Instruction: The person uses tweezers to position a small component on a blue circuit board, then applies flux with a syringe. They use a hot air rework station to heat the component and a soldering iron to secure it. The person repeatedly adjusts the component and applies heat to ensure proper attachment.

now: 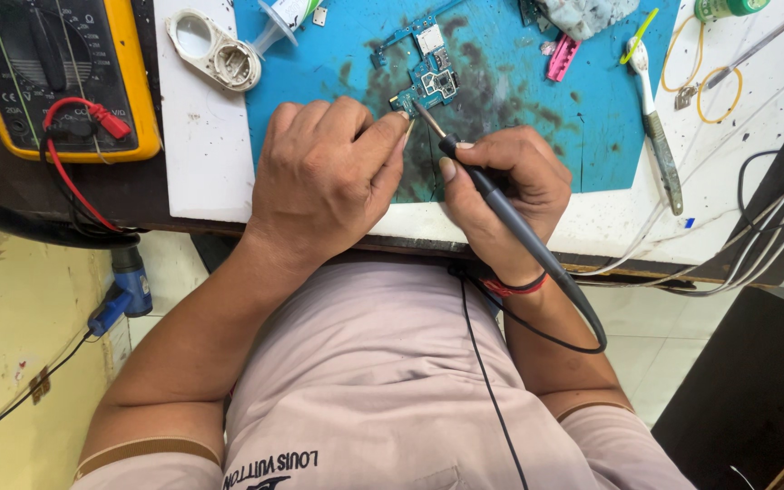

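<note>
A small blue-green circuit board (428, 77) lies on a blue work mat (510, 91) stained with dark marks. My right hand (501, 195) grips a dark soldering iron (492, 195) like a pen, its tip touching the near end of the board. My left hand (324, 177) rests on the mat beside it, fingers curled, with the fingertips pinching or pressing the board's near edge right next to the iron's tip. The iron's black cable loops down past my right wrist.
A yellow multimeter (47, 73) with red and black leads sits at the left. A white plastic frame part (215, 50), a pink tool (563, 56), a white-handled tool (655, 127), yellow wire loops (714, 91) and several cables (773, 227) lie around the white bench top (201, 154).
</note>
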